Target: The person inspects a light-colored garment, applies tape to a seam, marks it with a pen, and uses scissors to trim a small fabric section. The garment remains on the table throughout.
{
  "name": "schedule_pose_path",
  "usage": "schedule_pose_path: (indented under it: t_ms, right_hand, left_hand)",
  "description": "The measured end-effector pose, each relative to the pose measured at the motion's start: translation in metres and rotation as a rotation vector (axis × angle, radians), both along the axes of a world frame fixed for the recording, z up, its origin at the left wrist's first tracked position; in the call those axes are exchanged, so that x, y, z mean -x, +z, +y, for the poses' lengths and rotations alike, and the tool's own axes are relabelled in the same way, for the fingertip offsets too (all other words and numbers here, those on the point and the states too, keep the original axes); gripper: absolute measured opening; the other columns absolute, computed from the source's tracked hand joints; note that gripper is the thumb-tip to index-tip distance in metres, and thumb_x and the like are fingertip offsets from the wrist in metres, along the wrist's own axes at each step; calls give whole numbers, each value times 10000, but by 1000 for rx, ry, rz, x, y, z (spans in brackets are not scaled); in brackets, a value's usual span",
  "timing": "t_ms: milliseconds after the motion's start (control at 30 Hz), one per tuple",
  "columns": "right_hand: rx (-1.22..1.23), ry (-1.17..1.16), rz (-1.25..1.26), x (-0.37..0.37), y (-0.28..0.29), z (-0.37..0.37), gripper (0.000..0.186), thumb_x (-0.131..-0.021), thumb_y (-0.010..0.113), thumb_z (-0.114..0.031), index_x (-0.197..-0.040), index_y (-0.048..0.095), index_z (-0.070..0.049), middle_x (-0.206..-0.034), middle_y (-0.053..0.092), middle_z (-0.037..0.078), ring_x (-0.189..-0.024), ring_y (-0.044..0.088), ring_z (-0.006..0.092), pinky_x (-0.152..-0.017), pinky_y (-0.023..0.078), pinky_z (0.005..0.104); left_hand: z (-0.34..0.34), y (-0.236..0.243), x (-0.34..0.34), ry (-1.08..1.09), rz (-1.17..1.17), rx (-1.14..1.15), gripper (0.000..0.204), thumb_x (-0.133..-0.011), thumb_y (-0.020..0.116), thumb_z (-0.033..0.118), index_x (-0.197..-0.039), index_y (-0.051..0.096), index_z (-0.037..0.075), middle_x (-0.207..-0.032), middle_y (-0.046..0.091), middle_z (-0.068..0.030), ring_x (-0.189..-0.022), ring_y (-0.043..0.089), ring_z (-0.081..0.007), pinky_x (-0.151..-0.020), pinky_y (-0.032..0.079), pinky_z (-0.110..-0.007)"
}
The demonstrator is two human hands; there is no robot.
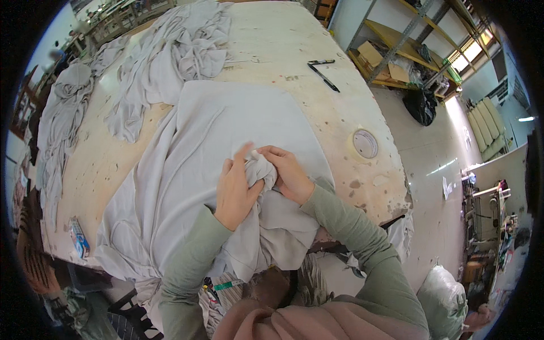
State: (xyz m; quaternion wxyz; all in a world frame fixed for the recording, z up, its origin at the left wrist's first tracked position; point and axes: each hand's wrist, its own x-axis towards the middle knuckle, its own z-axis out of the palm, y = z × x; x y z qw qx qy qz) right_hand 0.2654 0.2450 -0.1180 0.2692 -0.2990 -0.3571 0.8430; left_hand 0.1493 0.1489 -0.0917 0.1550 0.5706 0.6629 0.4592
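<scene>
- Head view, lower centre of the frame: both forearms in olive-green sleeves come up from the lower edge and meet over a pale grey garment (226, 130).
- Left hand (237, 190) lies palm-down on the cloth just left of centre; its fingers (243, 156) are curled and pressed onto a bunched fold of the fabric, thumb against the bunch.
- Right hand (290, 174) sits touching the same bunch from the right; its fingers (271, 152) are bent over the top of the fold, pinching it against the left hand.
- Bunched fold (262, 170) stands up between the two hands, at the centre of the frame.
- Pale grey garment is spread flat over the near half of the wooden desk (283, 51), its near edge hanging over the desk's front rim in the lower centre.
- Lower left: a small blue and white packet (79, 238) lies on the desk, apart from the cloth.
- Right of centre: a roll of tape (365, 144) lies flat on the desk, near the garment's right edge.
- Upper centre: a second heap of grey cloth (181, 51), crumpled, lies beyond the spread garment.
- Upper right of the desk: a black pen (324, 77) lies on bare wood.
- Left edge: more grey cloth (62, 119) is draped along the desk's side.
</scene>
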Motion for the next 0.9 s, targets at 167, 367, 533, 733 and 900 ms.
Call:
schedule_pose_path:
  t_ms: [167,367,533,733,900]
  right_hand:
    - [46,75,-59,-5,5,-4,246,-970,473,-212,-1069,610,-34,-979,636,72,-922,612,158,-792,510,320]
    - [-784,-58,-112,0,12,-18,439,-831,640,-109,-1239,483,-71,-1191,472,109,-1015,533,219,-874,450,344]
    - [-1269,-154,-294,2,10,-10,572,-713,681,-13,-1219,433,-106,-1186,413,99,-969,502,223,-808,445,317]
    - [-1189,-116,-326,2,9,-3,489,-705,677,-12,-1133,454,-94,-1118,449,99,-976,515,262,-786,465,336]
    - [-1081,-42,-291,6,5,0,423,-732,652,-17,-1112,478,-88,-1046,516,89,-991,534,288,-794,474,353]
  left_hand:
    - [0,-11,7,-69,354,-27,568,-647,605,-43,-1194,492,58,-1043,552,-171,-954,511,-357,-758,453,-422]
    - [7,-11,25,15,132,-93,491,-660,575,-78,-1135,502,23,-914,573,-129,-851,571,-283,-782,461,-352]
    - [10,-8,29,-68,-274,-76,376,-718,602,-61,-1073,535,39,-921,625,-86,-839,586,-195,-758,463,-307]
    - [14,-13,40,-156,-761,85,399,-748,647,-18,-1119,522,59,-935,607,-31,-842,575,-107,-787,455,-259]
    - [16,-18,42,-246,-1124,186,398,-827,654,106,-1185,490,47,-963,602,-17,-898,568,-92,-817,433,-232]
